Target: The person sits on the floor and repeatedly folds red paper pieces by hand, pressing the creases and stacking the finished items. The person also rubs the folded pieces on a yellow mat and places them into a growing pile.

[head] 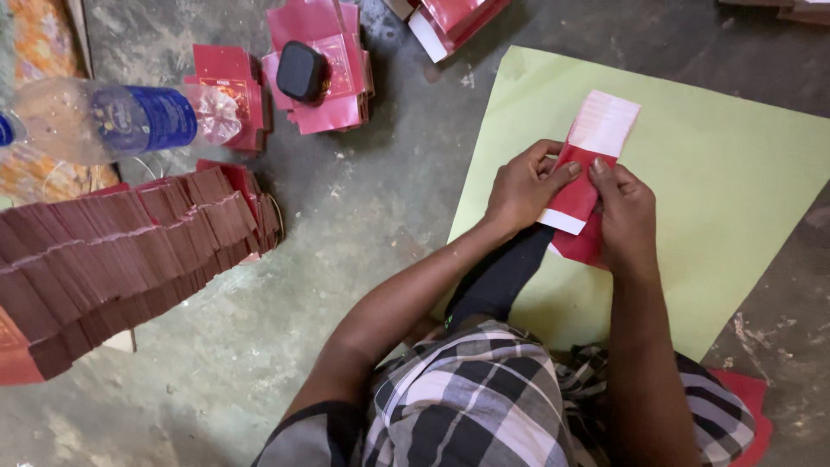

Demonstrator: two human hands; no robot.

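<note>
- Where the pale green sheet (692, 173) lies spread on the concrete floor (372, 190), a stack of red and white paper pieces (596, 143) rests on it, and both hands meet over that stack's near end.
- The left hand (523, 186) grips the stack's left edge, thumb pressed on the red face and fingers curled under, so it is closed on the paper.
- The right hand (624, 216) pinches the right edge, fingertips on top, with a further red piece (577, 246) tucked beneath its palm.
- The stack's long axis runs away from the person and leans slightly to the right; its white end points far from the hands, and its red end sits between them.
- Neither hand is nearer: both hold the same end.
- Well to the left of the green sheet are a fanned row of dark red folded pieces (130, 251), a clear plastic bottle (121, 117) and a small black case (301, 71) on red cartons (333, 108).
</note>
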